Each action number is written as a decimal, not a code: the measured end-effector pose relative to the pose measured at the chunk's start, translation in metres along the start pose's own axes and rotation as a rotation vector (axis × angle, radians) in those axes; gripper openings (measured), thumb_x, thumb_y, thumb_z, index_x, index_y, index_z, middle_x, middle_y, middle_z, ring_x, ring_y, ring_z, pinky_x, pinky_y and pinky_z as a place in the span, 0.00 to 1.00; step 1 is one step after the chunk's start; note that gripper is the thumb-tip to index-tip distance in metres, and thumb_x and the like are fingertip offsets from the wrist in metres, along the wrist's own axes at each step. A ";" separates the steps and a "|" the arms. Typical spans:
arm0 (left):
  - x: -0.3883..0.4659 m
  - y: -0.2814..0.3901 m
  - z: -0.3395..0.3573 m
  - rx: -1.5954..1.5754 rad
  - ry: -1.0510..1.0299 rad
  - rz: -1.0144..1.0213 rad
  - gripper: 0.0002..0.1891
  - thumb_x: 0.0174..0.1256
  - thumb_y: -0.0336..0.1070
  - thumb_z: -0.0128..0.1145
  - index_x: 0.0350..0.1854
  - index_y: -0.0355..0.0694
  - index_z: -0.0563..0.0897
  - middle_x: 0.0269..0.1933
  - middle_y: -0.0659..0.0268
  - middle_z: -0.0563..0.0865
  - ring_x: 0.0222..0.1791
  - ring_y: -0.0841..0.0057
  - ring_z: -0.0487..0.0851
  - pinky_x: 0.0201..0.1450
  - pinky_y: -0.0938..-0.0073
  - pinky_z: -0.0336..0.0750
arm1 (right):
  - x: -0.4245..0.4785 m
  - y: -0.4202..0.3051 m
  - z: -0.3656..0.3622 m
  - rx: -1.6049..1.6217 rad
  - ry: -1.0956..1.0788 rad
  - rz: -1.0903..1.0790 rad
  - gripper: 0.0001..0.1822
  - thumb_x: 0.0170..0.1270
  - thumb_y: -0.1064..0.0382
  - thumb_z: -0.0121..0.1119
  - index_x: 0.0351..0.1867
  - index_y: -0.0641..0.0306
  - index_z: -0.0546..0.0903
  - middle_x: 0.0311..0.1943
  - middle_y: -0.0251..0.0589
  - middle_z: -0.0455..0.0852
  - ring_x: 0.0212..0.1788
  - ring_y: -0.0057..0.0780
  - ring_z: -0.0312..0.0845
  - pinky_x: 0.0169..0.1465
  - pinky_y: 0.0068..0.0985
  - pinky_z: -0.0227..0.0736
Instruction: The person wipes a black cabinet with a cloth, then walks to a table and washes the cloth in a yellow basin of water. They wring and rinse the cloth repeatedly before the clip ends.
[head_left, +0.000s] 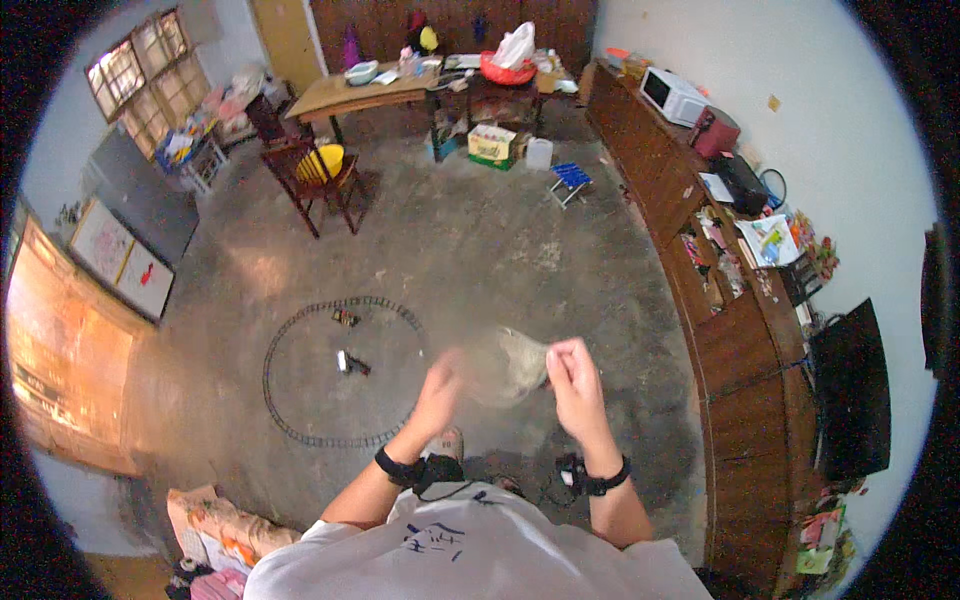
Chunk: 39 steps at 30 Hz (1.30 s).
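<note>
My right hand pinches the right edge of a thin, pale, translucent sheet or bag, held up in front of me above the floor. My left hand is blurred at the sheet's left side; whether its fingers grip it I cannot tell. Both wrists wear black straps. On the floor to the left lies a ring of toy train track. A small toy train piece sits by the track's upper part, and a white and black item rests inside the ring.
A wooden chair holds a yellow basin. Beyond stand a wooden table, a carton and a blue folding stool. A long brown cabinet with a television lines the right side.
</note>
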<state>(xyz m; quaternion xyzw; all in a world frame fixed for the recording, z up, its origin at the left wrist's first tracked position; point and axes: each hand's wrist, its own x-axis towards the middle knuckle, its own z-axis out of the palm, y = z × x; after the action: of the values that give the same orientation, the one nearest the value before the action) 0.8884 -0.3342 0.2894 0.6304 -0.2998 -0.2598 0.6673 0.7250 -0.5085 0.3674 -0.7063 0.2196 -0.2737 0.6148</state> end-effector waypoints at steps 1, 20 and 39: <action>0.009 -0.015 -0.017 -0.062 -0.001 0.004 0.21 0.75 0.39 0.58 0.65 0.36 0.75 0.54 0.68 0.85 0.50 0.80 0.82 0.55 0.76 0.76 | 0.016 -0.003 0.006 -0.081 -0.001 -0.021 0.08 0.81 0.62 0.55 0.48 0.65 0.75 0.33 0.32 0.80 0.36 0.16 0.72 0.41 0.21 0.71; 0.166 -0.042 -0.154 -0.053 0.066 -0.091 0.19 0.81 0.48 0.56 0.64 0.44 0.82 0.39 0.74 0.82 0.38 0.86 0.75 0.42 0.81 0.72 | 0.232 -0.029 0.165 -0.612 -0.107 -0.246 0.05 0.77 0.65 0.55 0.44 0.65 0.76 0.33 0.50 0.82 0.37 0.49 0.82 0.43 0.39 0.75; 0.432 -0.051 -0.094 0.477 -0.082 0.290 0.14 0.70 0.36 0.67 0.49 0.31 0.85 0.47 0.53 0.89 0.47 0.58 0.88 0.53 0.66 0.80 | 0.475 0.050 0.080 -0.516 -0.428 -0.445 0.06 0.77 0.65 0.54 0.48 0.63 0.78 0.40 0.52 0.85 0.48 0.55 0.81 0.52 0.44 0.76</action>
<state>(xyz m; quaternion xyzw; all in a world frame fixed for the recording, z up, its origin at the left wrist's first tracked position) 1.2546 -0.5865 0.2677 0.7092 -0.4663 -0.1090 0.5175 1.1369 -0.7637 0.3655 -0.9088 -0.0103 -0.1828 0.3750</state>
